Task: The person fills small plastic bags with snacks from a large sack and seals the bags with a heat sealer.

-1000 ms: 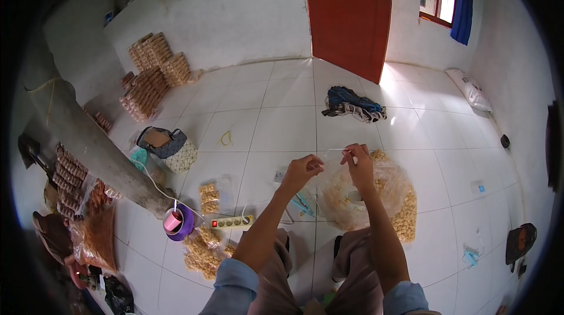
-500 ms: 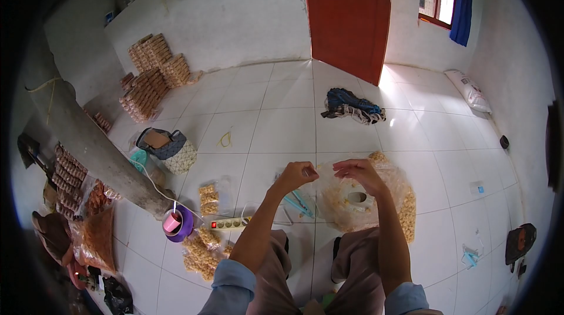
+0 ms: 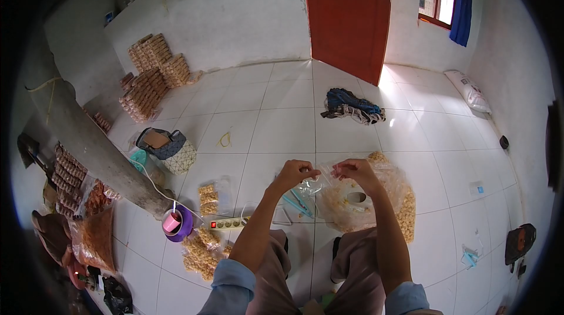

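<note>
My left hand (image 3: 295, 175) is closed in a pinch on the edge of a small clear plastic bag (image 3: 310, 187). My right hand (image 3: 356, 174) faces it a short way to the right, fingertips pinched at the bag's other side. The thin film is hard to see against the tiles. Below my hands lies a big clear plastic sack (image 3: 338, 212) with a pale round hollow piece (image 3: 356, 197) on it. Yellowish snack pieces (image 3: 407, 215) show along the sack's right side. Left of it, light-blue strips (image 3: 298, 202) rest on the floor.
A filled snack packet (image 3: 208, 199), a power strip (image 3: 229, 223), loose-looking bagged snacks (image 3: 201, 256) and a purple pot (image 3: 181, 225) with a pink cup stand at left. Beyond are a concrete pillar (image 3: 94, 133), a patterned bag (image 3: 176, 153), stacked packets (image 3: 144, 92) and crumpled cloth (image 3: 352, 106).
My fingers have closed in, the right hand going from spread to pinched and moving slightly left. Clear film now shows between and below the hands.
</note>
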A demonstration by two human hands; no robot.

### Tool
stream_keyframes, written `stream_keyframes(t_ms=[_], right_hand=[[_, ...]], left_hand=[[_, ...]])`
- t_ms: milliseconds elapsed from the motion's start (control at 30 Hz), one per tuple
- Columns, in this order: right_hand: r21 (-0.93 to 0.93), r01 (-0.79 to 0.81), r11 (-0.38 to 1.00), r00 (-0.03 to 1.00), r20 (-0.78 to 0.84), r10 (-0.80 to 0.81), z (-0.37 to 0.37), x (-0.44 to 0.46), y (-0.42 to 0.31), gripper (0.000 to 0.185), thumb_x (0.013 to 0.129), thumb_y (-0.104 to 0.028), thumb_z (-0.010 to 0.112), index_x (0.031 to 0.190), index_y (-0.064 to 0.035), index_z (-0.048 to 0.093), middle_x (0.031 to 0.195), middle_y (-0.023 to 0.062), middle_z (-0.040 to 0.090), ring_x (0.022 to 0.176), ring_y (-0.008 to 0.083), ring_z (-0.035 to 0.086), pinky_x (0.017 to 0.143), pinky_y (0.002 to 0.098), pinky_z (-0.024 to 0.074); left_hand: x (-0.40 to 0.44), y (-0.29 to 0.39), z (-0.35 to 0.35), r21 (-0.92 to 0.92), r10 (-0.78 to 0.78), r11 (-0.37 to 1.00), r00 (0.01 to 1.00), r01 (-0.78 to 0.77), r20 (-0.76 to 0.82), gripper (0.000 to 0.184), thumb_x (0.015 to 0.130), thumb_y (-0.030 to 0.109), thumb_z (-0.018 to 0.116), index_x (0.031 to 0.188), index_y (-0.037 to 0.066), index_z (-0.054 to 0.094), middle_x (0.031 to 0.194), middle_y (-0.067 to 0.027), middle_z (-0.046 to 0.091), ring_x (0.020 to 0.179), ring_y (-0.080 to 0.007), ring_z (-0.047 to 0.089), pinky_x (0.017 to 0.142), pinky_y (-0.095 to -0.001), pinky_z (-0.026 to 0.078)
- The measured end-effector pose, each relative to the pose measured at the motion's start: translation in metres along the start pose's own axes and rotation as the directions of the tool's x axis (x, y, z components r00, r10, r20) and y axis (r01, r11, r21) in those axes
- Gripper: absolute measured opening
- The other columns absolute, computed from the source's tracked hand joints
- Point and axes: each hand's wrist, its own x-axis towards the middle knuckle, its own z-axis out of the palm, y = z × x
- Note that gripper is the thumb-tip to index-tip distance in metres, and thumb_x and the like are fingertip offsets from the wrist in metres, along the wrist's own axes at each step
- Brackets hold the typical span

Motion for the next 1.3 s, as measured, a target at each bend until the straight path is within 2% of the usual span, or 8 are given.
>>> stream_keyframes(t_ms=[367,567,633,733,800,900,1033,1300], right_hand=[[0.289,-0.034,0.957,0.984,0.179,-0.019,0.011,-0.004,-0.005,0.029,0.09,-0.01,0.048,0.115,0.0044,0.054,0.098,0.0111,0.063,0.085,0.0143,0.057,0.078,0.0259,0.0451],[0.345,-0.205,0.916,0.977,0.024,0.21,0.016,-0.001,-0.004,0.028,0.086,-0.022,0.057,0.104,-0.0013,0.061,0.091,0.0071,0.065,0.075,0.0092,0.052,0.07,0.0244,0.0394],[0.027,-0.132,0.991,0.981,-0.139,0.135,0.015,0.001,0.006,0.022,0.082,-0.02,0.061,0.094,-0.0015,0.063,0.082,0.0062,0.065,0.073,0.0095,0.054,0.069,0.0241,0.0409],[0.088,0.065,0.994,0.96,-0.277,-0.038,0.01,0.006,0.019,0.015,0.082,-0.014,0.061,0.088,0.0004,0.063,0.076,0.0063,0.064,0.067,0.0102,0.057,0.063,0.023,0.0429],[0.0,0.067,0.998,0.946,-0.318,-0.064,-0.002,0.009,0.022,0.014,0.083,-0.01,0.059,0.09,0.002,0.061,0.077,0.0079,0.064,0.068,0.0122,0.058,0.063,0.0235,0.0447],[-0.009,0.07,0.998,0.946,-0.318,-0.069,-0.004,0.009,0.021,0.014,0.084,-0.006,0.056,0.093,0.004,0.059,0.08,0.0103,0.064,0.071,0.0154,0.062,0.064,0.0245,0.0488],[0.219,0.0,0.976,0.99,-0.139,0.031,-0.002,-0.005,0.001,0.022,0.086,-0.003,0.05,0.105,0.0056,0.057,0.092,0.0158,0.062,0.079,0.0218,0.065,0.071,0.0285,0.0532],[0.144,-0.017,0.989,0.998,-0.053,0.024,-0.011,-0.009,0.001,0.03,0.086,-0.001,0.049,0.114,0.0088,0.051,0.106,0.0175,0.059,0.086,0.0243,0.064,0.079,0.0302,0.053]], left_hand=[[0.002,-0.011,0.0,0.012,0.017,1.0,1.0,-0.017,0.011,0.022,0.08,0.023,0.065,0.071,0.004,0.064,0.059,0.0014,0.06,0.049,-0.0037,0.044,0.048,-0.02,0.036],[0.001,-0.009,0.001,0.162,0.024,0.986,1.0,-0.024,0.005,0.027,0.077,0.029,0.068,0.071,0.003,0.063,0.059,-0.0034,0.061,0.054,-0.0079,0.051,0.053,-0.0243,0.041],[-0.003,0.002,-0.001,0.222,0.013,0.975,1.0,-0.013,0.0,0.033,0.076,0.035,0.068,0.069,0.003,0.063,0.057,-0.005,0.06,0.054,-0.0097,0.051,0.054,-0.0281,0.042],[-0.002,0.001,0.0,0.236,-0.021,0.972,0.999,0.013,0.031,0.027,0.076,0.028,0.069,0.069,0.002,0.063,0.06,-0.0045,0.061,0.056,-0.01,0.054,0.056,-0.0274,0.044],[0.002,-0.011,0.003,-0.084,0.18,0.979,0.98,-0.187,-0.083,0.019,0.076,0.019,0.07,0.072,0.0,0.064,0.063,-0.0043,0.062,0.056,-0.0101,0.055,0.056,-0.0255,0.046],[0.0,-0.004,-0.003,-0.096,-0.014,0.995,1.0,0.015,0.012,0.013,0.076,0.011,0.069,0.078,-0.001,0.065,0.067,-0.0049,0.063,0.055,-0.0095,0.055,0.055,-0.023,0.047],[0.0,-0.011,-0.009,-0.028,-0.044,0.999,0.998,0.045,0.051,0.014,0.076,0.011,0.069,0.082,-0.001,0.066,0.067,-0.0057,0.063,0.056,-0.0086,0.056,0.053,-0.0219,0.046],[0.0,-0.008,-0.018,-0.237,-0.048,0.97,0.997,0.061,0.063,0.012,0.079,0.011,0.066,0.084,0.0,0.066,0.065,-0.0034,0.062,0.058,-0.0074,0.057,0.053,-0.0211,0.047]])
